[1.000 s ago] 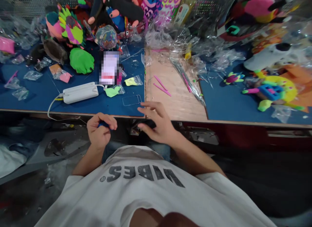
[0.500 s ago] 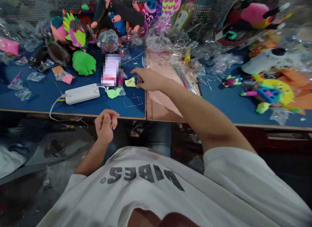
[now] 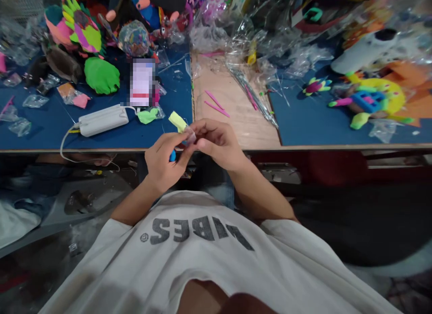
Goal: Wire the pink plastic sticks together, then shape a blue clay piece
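Note:
Both hands meet at the table's front edge. My right hand (image 3: 218, 143) pinches a small clear bag with yellow clay (image 3: 179, 123) in it, and the bag sticks up to the left of the fingers. My left hand (image 3: 165, 159) is closed round a small blue piece (image 3: 173, 156) and its fingertips also touch the bag. A second bag with green clay (image 3: 147, 115) lies on the blue mat (image 3: 101, 134) just beyond.
A white power pack (image 3: 103, 120) with a cable and a phone (image 3: 141, 82) lie on the mat's left. Colourful clay figures (image 3: 81, 30) and crumpled cellophane (image 3: 256, 48) crowd the back. Pink sticks (image 3: 216, 103) rest on the bare wooden strip (image 3: 232, 125).
My right hand reached out to the yellow bag on the mat, picked it up and drew it back to the table edge. My left hand rose to meet it.

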Action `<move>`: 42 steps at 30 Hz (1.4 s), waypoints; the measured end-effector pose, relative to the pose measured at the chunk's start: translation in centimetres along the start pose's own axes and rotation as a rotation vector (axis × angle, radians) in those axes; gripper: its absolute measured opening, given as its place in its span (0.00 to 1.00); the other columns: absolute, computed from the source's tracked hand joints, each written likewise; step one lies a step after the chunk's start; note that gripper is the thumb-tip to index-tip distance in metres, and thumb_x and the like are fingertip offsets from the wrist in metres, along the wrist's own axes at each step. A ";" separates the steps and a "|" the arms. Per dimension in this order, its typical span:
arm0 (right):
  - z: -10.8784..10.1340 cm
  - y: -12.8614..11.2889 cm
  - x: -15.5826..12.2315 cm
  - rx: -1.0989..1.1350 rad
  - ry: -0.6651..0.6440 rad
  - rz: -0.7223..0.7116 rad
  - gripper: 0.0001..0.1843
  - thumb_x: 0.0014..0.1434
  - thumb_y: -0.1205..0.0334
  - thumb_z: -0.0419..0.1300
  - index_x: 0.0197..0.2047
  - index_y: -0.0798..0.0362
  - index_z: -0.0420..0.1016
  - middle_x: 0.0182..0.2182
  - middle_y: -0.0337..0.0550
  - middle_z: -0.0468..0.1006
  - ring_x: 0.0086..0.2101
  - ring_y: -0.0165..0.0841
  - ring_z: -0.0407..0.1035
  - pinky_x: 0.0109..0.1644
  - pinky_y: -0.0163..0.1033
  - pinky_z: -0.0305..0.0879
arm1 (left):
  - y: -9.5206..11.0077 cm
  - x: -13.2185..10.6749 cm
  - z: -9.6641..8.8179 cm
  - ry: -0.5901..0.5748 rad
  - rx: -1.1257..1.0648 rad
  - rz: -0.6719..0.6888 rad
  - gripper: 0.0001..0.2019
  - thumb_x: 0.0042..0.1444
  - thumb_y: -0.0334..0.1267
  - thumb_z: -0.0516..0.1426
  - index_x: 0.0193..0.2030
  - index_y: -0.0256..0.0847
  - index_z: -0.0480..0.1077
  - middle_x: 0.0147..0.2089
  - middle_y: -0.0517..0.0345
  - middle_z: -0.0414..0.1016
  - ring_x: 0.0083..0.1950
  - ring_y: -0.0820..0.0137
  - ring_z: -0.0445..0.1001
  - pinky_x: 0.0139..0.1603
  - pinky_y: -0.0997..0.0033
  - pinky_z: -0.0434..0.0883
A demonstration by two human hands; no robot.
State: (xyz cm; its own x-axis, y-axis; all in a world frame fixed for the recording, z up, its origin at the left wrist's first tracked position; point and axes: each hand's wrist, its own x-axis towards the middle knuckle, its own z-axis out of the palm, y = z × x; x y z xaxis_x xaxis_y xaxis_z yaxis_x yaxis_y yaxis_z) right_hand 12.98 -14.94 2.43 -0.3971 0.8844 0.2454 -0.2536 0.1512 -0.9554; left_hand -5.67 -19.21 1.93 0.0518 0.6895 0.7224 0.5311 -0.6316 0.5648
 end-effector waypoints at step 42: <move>2.2 1.3 -10.2 -0.547 0.239 -0.328 0.07 0.74 0.59 0.71 0.50 0.51 0.89 0.35 0.41 0.87 0.33 0.33 0.80 0.39 0.37 0.79 | 3.9 -5.6 0.0 -0.144 0.103 0.100 0.07 0.67 0.29 0.65 0.50 0.39 0.83 0.47 0.52 0.92 0.47 0.67 0.92 0.52 0.74 0.84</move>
State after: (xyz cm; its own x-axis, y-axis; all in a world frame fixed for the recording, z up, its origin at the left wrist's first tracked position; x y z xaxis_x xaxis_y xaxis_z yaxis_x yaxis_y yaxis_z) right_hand 14.81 -24.74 -0.96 -0.1540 0.8183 0.5537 0.1795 0.5742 -0.7988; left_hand -3.85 -25.58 0.07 0.2252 0.6730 0.7045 0.6005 -0.6653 0.4436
